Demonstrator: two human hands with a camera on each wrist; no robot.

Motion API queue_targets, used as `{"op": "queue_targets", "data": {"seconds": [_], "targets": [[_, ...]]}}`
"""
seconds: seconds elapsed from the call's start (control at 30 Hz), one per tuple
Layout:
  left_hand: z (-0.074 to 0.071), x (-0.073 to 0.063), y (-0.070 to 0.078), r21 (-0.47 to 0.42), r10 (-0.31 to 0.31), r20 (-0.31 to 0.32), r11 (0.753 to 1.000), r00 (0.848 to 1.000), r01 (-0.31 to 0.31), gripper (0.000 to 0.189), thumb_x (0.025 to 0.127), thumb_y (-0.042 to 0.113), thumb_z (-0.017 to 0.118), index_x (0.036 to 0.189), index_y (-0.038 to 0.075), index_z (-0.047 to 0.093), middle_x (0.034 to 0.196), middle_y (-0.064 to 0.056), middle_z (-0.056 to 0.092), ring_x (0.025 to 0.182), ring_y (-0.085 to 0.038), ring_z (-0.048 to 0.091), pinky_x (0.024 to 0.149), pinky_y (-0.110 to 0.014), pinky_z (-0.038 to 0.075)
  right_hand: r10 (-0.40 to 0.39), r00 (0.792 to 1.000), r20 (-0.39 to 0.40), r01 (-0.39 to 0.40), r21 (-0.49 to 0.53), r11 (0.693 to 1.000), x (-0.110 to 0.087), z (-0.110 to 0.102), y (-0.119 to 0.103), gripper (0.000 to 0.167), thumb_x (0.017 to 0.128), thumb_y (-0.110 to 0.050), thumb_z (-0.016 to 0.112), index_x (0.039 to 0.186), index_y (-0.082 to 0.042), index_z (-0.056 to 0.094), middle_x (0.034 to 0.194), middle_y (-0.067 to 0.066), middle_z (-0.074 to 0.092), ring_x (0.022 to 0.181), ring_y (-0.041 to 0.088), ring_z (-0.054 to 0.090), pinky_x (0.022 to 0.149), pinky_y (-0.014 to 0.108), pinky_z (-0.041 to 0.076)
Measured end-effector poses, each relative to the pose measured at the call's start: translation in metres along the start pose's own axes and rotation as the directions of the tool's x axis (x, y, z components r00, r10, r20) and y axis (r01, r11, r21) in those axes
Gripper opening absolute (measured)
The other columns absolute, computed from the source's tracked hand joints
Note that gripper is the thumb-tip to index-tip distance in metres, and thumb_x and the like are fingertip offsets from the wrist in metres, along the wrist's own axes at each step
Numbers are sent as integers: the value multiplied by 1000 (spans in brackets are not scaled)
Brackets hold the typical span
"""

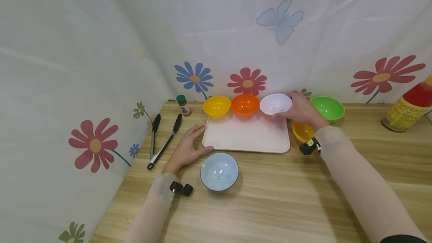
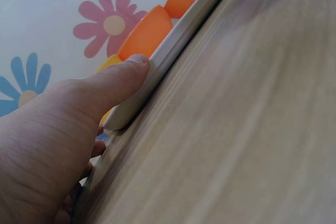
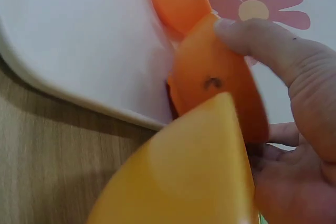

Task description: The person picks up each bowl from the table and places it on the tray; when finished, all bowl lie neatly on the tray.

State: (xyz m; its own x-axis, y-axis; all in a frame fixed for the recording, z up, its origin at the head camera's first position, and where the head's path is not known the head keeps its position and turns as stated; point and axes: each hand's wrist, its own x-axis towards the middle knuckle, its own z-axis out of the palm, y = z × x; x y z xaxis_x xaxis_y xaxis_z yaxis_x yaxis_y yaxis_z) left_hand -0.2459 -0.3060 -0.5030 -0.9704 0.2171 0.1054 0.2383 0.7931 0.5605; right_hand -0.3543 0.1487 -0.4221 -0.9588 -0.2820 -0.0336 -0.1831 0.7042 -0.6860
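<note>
My right hand [image 1: 300, 110] grips a bowl, pale inside [image 1: 276, 103] and orange outside [image 3: 215, 77], at the tray's back right; the thumb presses its side in the right wrist view. To its left sit an orange bowl [image 1: 245, 105] and a yellow bowl [image 1: 217, 107] along the back of the white tray [image 1: 248, 134]. At the tray's left front corner rests my left hand [image 1: 189, 149], its fingers along the side and thumb [image 2: 123, 80] against the rim in the left wrist view. Just in front stands a light blue bowl [image 1: 219, 172].
An amber bowl [image 1: 302, 132] and a green bowl [image 1: 327, 108] stand right of the tray, partly behind the right arm. Tongs [image 1: 164, 145] and a green-capped spice bottle [image 1: 183, 105] are at left. A large sauce bottle [image 1: 408, 108] stands far right. A floral curtain hangs behind.
</note>
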Motion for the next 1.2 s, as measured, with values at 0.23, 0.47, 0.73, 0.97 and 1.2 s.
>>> {"op": "queue_targets", "data": {"seconds": [0.23, 0.47, 0.73, 0.97, 1.2], "targets": [[0, 1, 0, -3, 0, 3, 1000, 1000, 0, 100, 91, 67, 84, 171, 20, 48, 177, -12, 39, 165, -37, 35, 133, -66, 31, 25, 998, 52, -26, 22, 999, -1, -2, 1, 100, 90, -41, 95, 164, 2, 44, 155, 28, 55, 137, 49, 52, 124, 71, 42], [0, 1, 1, -5, -4, 8, 1000, 1000, 4, 100, 91, 67, 83, 171, 19, 47, 178, -12, 38, 165, -38, 34, 133, -67, 31, 39, 997, 62, -40, 23, 999, -6, -6, 3, 104, 90, -46, 94, 165, 3, 40, 159, 30, 52, 142, 50, 50, 125, 71, 41], [0, 0, 1, -4, -10, 7, 1000, 1000, 10, 100, 91, 68, 83, 171, 20, 47, 178, -12, 38, 166, -39, 33, 133, -68, 30, 89, 996, 29, -91, 83, 992, -25, -17, 6, 123, 91, -54, 92, 175, 0, 21, 176, 29, 35, 160, 50, 37, 130, 69, 34], [1, 1, 1, 7, -11, 11, 1000, 1000, 11, 100, 91, 69, 82, 171, 20, 47, 179, -11, 37, 166, -38, 32, 133, -67, 29, 40, 996, -84, -19, 239, 971, -49, -25, 16, 121, 94, -50, 90, 177, -3, 16, 178, 25, 33, 162, 49, 35, 132, 64, 33], [1, 0, 1, 16, -13, 9, 1000, 1000, 13, 100, 92, 70, 82, 171, 20, 46, 179, -13, 36, 167, -39, 31, 133, -68, 29, 8, 983, -184, 48, 298, 953, -72, -32, 16, 117, 94, -47, 91, 178, -7, 19, 176, 22, 39, 161, 45, 39, 133, 62, 34]]}}
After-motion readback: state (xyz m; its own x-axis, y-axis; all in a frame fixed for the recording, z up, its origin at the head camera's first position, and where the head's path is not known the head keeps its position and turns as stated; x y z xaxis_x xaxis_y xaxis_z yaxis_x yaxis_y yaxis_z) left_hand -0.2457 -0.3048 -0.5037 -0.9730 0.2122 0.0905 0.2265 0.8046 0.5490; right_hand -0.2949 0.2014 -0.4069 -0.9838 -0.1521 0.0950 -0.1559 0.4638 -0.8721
